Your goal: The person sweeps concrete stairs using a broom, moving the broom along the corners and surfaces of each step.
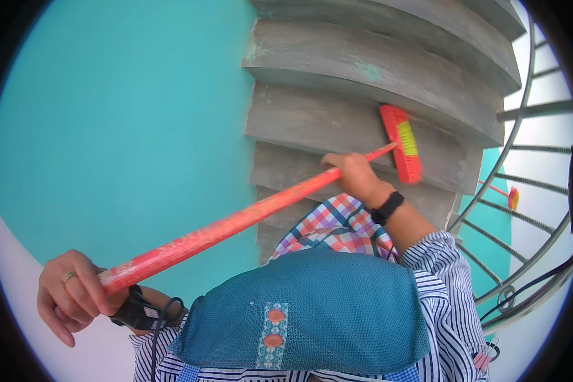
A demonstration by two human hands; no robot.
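Note:
A red broom (235,215) slants across my front, its worn, scuffed handle rising from lower left to upper right. My left hand (75,293), with a ring on one finger, holds the handle's top end; some of its fingers hang loosely below. Farther along, my right hand (356,175) is wrapped round the handle close to the broom head. That red head (401,144), with yellow-green bristles in its middle, is over a grey stair step (325,118), right of the middle. Whether the bristles touch the step, I cannot tell.
Curved concrete stairs (363,48) fill the upper middle. A turquoise wall (127,127) bounds them on the left, and a metal railing (522,118) curves along the right. Beyond the railing, another red broom (513,198) shows. Dark cables run by my left wrist and the railing.

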